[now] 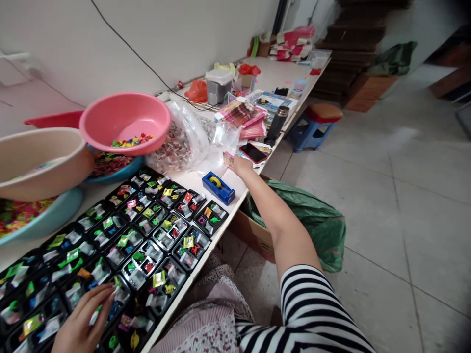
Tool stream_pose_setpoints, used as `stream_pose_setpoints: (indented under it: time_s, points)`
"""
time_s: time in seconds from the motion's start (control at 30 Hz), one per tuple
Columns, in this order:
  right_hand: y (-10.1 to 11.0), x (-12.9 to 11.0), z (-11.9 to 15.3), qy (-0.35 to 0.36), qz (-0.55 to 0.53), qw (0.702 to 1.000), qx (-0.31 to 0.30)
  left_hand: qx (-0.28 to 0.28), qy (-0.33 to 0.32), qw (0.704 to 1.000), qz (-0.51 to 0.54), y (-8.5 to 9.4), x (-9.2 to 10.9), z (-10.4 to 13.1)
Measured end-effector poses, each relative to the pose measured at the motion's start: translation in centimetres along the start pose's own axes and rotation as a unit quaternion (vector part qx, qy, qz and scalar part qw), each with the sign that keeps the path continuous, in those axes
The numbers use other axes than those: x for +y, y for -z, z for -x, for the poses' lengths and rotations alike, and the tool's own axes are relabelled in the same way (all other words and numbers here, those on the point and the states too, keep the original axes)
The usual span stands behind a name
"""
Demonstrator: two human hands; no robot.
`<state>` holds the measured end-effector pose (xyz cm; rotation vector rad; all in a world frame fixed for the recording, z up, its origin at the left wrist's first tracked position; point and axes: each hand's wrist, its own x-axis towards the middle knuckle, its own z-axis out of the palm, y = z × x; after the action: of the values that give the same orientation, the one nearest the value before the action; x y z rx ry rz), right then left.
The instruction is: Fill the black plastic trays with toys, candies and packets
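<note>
Rows of black trays (166, 257) cover the near left of the table, their compartments filled with small coloured toys and packets. Over the trays at the bottom left is my left hand (87, 314), fingertips pinched at a tray; what is between them is too small to name. My right arm stretches forward, and my right hand (243, 165) is at the table's edge beside a phone (253, 153), its fingers closed on a small pink printed card (228, 160). A blue tape dispenser (218, 188) sits between the trays and my right hand.
Pink (125, 120) and cream (40, 157) basins stand at the left, beside a clear bag of packets (172, 147). A dark bottle (277, 125) is near the table edge. Below are a green sack (312, 220) over a cardboard box and a blue stool (312, 130).
</note>
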<state>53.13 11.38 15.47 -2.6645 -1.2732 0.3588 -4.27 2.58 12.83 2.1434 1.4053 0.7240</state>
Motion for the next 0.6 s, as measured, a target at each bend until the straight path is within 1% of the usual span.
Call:
stream_pose_setpoints:
  time_s: [0.07,0.1,0.17,0.2,0.23,0.27,0.3,0.33,0.37,0.4,0.43,0.5,0.53,0.6]
  points:
    - [0.8,0.9,0.5,0.0,-0.003,1.0,0.013,0.005,-0.013,1.0,-0.007,0.2,-0.3,0.4]
    - [1.3,1.6,0.8,-0.007,-0.009,1.0,0.03,0.009,-0.021,1.0,-0.011,0.3,-0.6,0.7]
    - [2.2,3.2,1.7,-0.025,-0.045,0.994,0.091,0.014,-0.039,0.999,-0.017,0.6,-1.3,1.2]
    - [2.5,3.9,2.3,-0.027,-0.099,0.985,0.141,0.016,-0.047,0.999,-0.019,0.6,-1.7,1.3]
    - [2.6,4.5,3.0,-0.021,-0.169,0.968,0.183,0.017,-0.056,0.998,-0.022,0.6,-2.0,1.4]
    - [2.6,5.0,3.9,-0.008,-0.253,0.944,0.21,0.02,-0.064,0.997,-0.024,0.6,-2.2,1.3]
    - [2.3,5.1,5.0,0.015,-0.343,0.914,0.216,0.024,-0.069,0.997,-0.022,0.5,-2.2,1.1]
    - [1.9,5.0,6.2,0.042,-0.426,0.882,0.198,0.027,-0.072,0.997,-0.018,0.3,-1.9,0.7]
    - [1.2,4.5,7.7,0.071,-0.497,0.849,0.163,0.029,-0.068,0.997,-0.007,0.0,-1.2,0.2]
    - [0.3,3.8,9.3,0.096,-0.552,0.82,0.118,0.025,-0.056,0.998,0.011,-0.3,-0.3,-0.3]
    - [-0.7,2.7,11.0,0.114,-0.59,0.796,0.069,0.004,-0.032,0.999,0.028,-0.6,1.0,-1.0]
    - [-3.1,0.0,14.7,0.128,-0.626,0.768,-0.026,-0.045,0.048,0.994,0.084,-1.5,3.8,-2.1]
    - [-4.4,-1.5,16.6,0.13,-0.632,0.761,-0.068,-0.072,0.062,0.985,0.142,-2.1,5.1,-2.6]
    - [-6.9,-4.6,20.3,0.14,-0.626,0.754,-0.14,-0.123,0.057,0.948,0.289,-3.4,6.8,-3.3]
